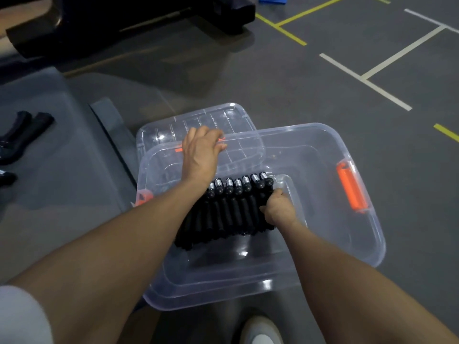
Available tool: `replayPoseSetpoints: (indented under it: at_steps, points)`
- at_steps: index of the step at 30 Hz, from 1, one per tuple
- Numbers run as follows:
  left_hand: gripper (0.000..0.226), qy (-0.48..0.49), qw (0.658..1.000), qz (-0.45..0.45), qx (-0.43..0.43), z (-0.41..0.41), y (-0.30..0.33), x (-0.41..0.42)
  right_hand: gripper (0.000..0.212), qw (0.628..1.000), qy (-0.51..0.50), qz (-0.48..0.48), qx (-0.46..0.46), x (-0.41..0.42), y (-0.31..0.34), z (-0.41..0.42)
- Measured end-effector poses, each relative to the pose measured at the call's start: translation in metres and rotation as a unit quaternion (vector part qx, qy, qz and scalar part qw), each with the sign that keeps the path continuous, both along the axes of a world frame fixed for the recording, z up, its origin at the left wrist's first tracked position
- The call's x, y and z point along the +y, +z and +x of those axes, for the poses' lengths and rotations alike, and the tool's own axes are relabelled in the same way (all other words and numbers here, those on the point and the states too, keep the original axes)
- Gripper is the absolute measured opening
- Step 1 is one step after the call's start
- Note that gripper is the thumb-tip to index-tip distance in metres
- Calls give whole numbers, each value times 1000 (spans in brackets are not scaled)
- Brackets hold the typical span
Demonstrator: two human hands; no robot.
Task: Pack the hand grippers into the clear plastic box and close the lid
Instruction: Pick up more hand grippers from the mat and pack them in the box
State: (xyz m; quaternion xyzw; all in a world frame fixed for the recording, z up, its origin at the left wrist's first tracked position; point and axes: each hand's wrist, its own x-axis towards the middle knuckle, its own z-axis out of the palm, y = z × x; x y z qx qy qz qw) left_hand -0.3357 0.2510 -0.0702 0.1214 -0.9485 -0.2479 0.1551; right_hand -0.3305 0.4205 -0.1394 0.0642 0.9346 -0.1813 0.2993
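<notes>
A clear plastic box point(357, 234) with orange latches stands on the grey floor in front of me. Inside it, several black hand grippers point(231, 209) with silver springs lie packed side by side in a row. My right hand point(279, 209) presses against the right end of that row, its fingers curled on the outermost gripper. My left hand point(201, 150) rests on the box's far rim, fingers bent over the edge. The clear lid point(198, 120) lies behind the box, partly under its far side.
A few more black hand grippers point(22, 137) lie on a grey padded bench point(62, 170) at the left. A black machine base point(124, 21) stands at the back. Yellow and white lines mark the floor at right. My white shoe point(260, 331) is below the box.
</notes>
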Motion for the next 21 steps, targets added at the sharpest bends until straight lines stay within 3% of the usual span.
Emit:
replayPoseSetpoints:
  at_steps: [9, 17, 21]
  points:
    - [28, 15, 1000, -2, -9, 2, -2, 0, 48, 993, -48, -92, -61, 8, 1, 2]
    - [28, 13, 1000, -7, -17, -6, -9, -5, 45, 994, -20, -72, -78, 6, 4, -3]
    - [26, 11, 999, -16, -30, -13, -15, -9, 43, 997, 0, -63, -40, 1, 8, -7]
